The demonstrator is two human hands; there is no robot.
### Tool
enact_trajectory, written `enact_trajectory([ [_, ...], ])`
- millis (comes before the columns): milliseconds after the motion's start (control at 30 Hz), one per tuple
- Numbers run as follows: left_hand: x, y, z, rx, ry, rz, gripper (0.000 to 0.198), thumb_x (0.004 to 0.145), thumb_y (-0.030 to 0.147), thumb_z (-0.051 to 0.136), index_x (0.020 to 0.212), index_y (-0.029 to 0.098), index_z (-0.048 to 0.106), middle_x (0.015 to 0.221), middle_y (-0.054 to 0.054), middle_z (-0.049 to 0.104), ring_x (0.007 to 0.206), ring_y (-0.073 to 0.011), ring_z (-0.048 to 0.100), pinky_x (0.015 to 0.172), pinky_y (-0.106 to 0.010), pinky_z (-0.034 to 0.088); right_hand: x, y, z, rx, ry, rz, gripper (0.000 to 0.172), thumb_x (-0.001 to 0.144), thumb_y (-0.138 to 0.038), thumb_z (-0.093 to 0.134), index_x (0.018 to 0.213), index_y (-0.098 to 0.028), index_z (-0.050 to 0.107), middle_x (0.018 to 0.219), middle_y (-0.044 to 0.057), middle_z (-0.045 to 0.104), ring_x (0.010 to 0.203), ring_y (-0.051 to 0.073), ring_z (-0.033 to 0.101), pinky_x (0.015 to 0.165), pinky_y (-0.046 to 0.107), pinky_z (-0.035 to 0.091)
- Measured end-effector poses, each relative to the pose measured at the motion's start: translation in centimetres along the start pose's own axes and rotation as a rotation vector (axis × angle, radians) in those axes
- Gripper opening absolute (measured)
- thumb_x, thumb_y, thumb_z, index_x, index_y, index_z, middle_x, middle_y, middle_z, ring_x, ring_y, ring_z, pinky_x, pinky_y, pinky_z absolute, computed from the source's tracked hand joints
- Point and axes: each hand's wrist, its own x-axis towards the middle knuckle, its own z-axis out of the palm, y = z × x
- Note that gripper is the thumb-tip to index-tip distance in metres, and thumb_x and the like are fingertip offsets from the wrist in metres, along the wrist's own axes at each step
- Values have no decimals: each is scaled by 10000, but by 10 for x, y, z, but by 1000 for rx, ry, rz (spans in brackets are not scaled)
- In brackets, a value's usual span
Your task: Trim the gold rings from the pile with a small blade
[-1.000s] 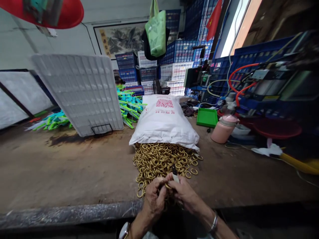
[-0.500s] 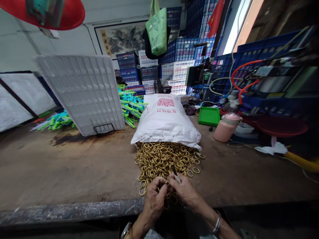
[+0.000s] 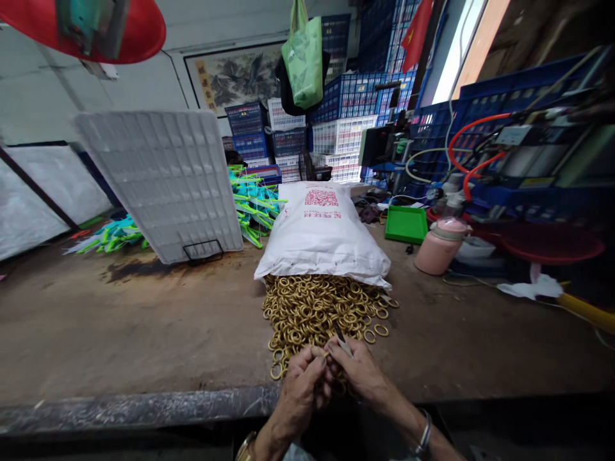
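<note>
In front of the white sack, my left hand point(image 3: 302, 383) is closed, with a gold-coloured ring point(image 3: 327, 354) pinched between thumb and forefinger. My right hand point(image 3: 359, 366) is closed on a small knife point(image 3: 343, 340), a flat pale-grey strip with a dark end that points up and away. Its fingertips meet the left fingertips at the ring. Part of the knife is hidden inside the hand. Beyond both hands spreads a heap of gold-coloured rings point(image 3: 307, 314), spilling out from under the mouth of the white sack point(image 3: 324, 237). Several loose rings lie around my fingers.
A pale ribbed tray point(image 3: 163, 186) stands tilted on a black wire stand at left, with green and turquoise pieces point(image 3: 254, 202) behind it. At right are a green tray point(image 3: 406, 224), a pink bottle point(image 3: 439, 246) and a machine with orange hoses. The table's worn front edge point(image 3: 144, 410) runs below.
The left hand has turned slightly and its thumb and forefinger have closed together, bringing the ring into clearer view. The right hand keeps the knife. The whole view has shifted slightly.
</note>
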Motion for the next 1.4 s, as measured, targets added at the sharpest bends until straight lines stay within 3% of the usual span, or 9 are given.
enact_trajectory([
  [133,0,-3,-1,-37,2,14,331,739,475,552,726,147,510,559,44,484,376,-24,381,348,-136,252,-1,-1,-2,-31,-20,-4,309,774,-457,417,683,-177,510,583,-30,528,550,111,480,546,224,367],
  [233,-1,-1,0,-50,35,13,325,730,475,566,729,160,484,562,47,493,376,-27,391,343,-132,248,-2,1,-3,-189,36,-70,301,803,-413,359,666,-183,497,573,-28,504,547,114,460,536,226,343],
  [367,-1,4,0,-7,63,67,348,724,497,560,686,172,442,491,65,462,342,-26,352,326,-134,233,-8,1,-3,-565,-28,-196,137,749,-197,365,651,-198,461,583,-25,498,556,116,438,532,223,293],
  [467,-1,6,-1,34,57,106,354,724,507,553,693,173,440,458,72,453,325,-24,333,324,-135,229,-13,-1,-1,-714,-86,-212,180,644,-76,347,694,-204,464,628,-12,535,601,125,471,561,223,291],
  [767,-1,3,-4,57,52,131,349,731,504,546,690,180,423,466,80,432,349,-28,329,359,-145,273,-17,-12,1,-865,-68,-173,278,564,-39,327,744,-203,463,709,24,580,692,152,516,612,229,303],
  [967,-9,4,0,48,59,129,375,709,518,565,664,179,410,493,69,447,375,-34,363,372,-151,273,-14,-8,2,-903,-74,-163,274,572,-34,352,761,-197,466,673,18,576,627,141,503,562,224,277],
  [1167,-31,20,15,-31,-67,97,344,712,475,593,664,168,445,501,48,484,377,-32,385,361,-144,252,1,12,-37,-1008,172,-80,209,678,-48,353,773,-179,485,623,19,550,556,125,474,525,230,234],
  [1267,-30,24,14,-168,-23,-13,332,705,465,604,685,176,441,530,49,491,363,-33,374,320,-137,206,4,16,-69,-1020,317,-62,184,720,-69,346,776,-180,481,600,13,535,559,128,475,530,230,240],
  [1400,-22,19,7,-200,-5,-7,322,755,455,550,700,144,482,596,21,516,391,-28,363,327,-138,226,8,26,-98,-1047,436,32,123,796,-164,367,796,-180,489,680,35,572,606,138,502,547,234,252],
])
